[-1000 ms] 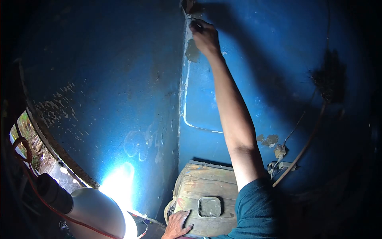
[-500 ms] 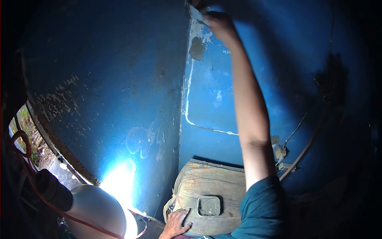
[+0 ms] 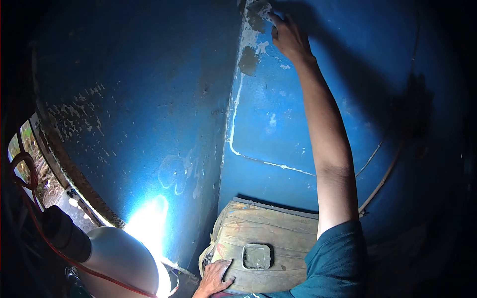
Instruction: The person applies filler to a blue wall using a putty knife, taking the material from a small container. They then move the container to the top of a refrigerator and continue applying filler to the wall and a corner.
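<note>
1. Gripping the flat scraper (image 3: 260, 8), your right hand (image 3: 291, 38) is closed, up at the blue wall (image 3: 278, 109), near the corner.
2. Your left hand (image 3: 214, 277) rests open on the cushion (image 3: 288, 248), near the square dish (image 3: 271, 257).

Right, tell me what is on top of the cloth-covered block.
The cloth-covered block bears a square dish and, at its lower left, the left hand. The teal sleeve and arm cover the block's right side; anything beneath them cannot be seen.
</note>
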The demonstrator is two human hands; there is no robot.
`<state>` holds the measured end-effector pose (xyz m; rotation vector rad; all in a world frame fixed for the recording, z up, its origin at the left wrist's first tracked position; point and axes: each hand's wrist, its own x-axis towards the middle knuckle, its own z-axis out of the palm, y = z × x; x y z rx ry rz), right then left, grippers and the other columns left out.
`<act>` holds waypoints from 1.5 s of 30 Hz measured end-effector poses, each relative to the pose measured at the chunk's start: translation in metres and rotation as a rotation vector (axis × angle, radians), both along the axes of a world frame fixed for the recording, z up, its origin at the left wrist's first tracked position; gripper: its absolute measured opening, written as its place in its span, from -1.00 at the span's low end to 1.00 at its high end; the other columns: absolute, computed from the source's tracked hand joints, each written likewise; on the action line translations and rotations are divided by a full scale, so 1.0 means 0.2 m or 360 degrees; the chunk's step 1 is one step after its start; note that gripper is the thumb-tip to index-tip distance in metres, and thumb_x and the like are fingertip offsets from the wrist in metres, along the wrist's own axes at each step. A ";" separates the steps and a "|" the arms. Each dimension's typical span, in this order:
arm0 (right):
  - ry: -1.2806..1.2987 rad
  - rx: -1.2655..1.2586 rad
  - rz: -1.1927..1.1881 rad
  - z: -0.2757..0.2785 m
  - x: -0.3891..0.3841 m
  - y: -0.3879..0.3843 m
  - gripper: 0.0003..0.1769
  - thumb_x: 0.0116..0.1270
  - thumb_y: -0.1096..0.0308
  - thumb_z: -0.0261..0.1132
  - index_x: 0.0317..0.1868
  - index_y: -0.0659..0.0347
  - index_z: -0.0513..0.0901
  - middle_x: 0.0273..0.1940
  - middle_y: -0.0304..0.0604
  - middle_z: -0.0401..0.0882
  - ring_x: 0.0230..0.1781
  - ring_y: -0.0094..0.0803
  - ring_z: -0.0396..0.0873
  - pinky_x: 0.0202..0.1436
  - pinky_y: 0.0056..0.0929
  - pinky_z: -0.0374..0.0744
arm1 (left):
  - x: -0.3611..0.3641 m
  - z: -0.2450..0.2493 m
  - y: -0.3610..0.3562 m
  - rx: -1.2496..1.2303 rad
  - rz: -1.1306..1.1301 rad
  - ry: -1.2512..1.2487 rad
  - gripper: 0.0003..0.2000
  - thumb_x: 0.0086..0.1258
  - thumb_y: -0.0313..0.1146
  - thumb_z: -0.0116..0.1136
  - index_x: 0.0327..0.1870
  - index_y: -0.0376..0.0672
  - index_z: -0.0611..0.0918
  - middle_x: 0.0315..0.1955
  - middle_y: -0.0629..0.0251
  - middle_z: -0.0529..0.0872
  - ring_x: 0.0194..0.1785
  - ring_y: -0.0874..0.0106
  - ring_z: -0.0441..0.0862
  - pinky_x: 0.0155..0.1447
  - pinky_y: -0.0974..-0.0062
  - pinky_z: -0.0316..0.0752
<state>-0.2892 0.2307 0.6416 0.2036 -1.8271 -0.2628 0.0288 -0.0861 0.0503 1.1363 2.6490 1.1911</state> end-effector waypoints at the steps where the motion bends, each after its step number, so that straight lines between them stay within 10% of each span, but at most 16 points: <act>1: -0.0045 0.0013 -0.0029 -0.02 -0.02 -0.01 -0.43 0.42 0.33 0.25 0.44 -0.12 0.48 0.25 0.20 0.48 0.00 0.17 0.67 0.05 0.06 0.70 | 0.00 0.00 0.00 0.0002 -0.0007 -0.0007 -0.30 0.32 0.03 0.32 0.42 -0.18 0.49 0.29 0.15 0.57 0.44 0.16 0.39 0.47 0.14 0.19; 15: -0.0362 -0.0024 -0.0393 -0.27 -0.04 0.22 -0.21 0.35 0.46 0.28 0.56 -0.21 0.31 0.50 0.27 0.28 0.14 0.26 0.65 0.17 0.03 0.70 | 0.00 -0.05 0.00 0.0017 -0.0009 -0.0041 -0.30 0.30 -0.02 0.34 0.43 -0.17 0.49 0.30 0.15 0.58 0.44 0.12 0.41 0.46 0.10 0.22; 23: -0.0206 -0.0027 -0.0259 -0.20 0.20 0.01 -0.42 0.40 0.36 0.22 0.44 -0.04 0.49 0.06 0.27 0.60 -0.13 0.19 0.69 -0.08 0.04 0.70 | 0.00 0.02 0.00 0.0022 0.0011 0.0063 -0.28 0.27 -0.02 0.36 0.44 -0.15 0.48 0.26 0.14 0.59 0.42 0.13 0.42 0.44 0.12 0.23; 31: -0.0091 -0.0187 -0.0158 -0.06 -0.12 -0.10 -0.38 0.41 0.43 0.16 0.49 0.06 0.37 0.19 0.23 0.55 0.10 0.23 0.64 0.12 0.10 0.67 | -0.01 0.03 -0.01 0.0063 0.0013 0.0033 -0.28 0.29 -0.01 0.35 0.45 -0.15 0.48 0.26 0.11 0.59 0.42 0.12 0.42 0.44 0.12 0.23; 45: -0.0686 -0.0396 -0.0166 -0.78 -0.07 -0.26 -0.81 0.29 0.38 0.38 -0.17 0.31 0.77 -0.21 0.28 0.75 -0.13 0.18 0.77 -0.06 0.02 0.74 | 0.00 -0.01 0.02 -0.0026 0.0015 -0.0027 -0.30 0.28 -0.02 0.34 0.41 -0.18 0.49 0.27 0.13 0.58 0.42 0.12 0.41 0.45 0.09 0.22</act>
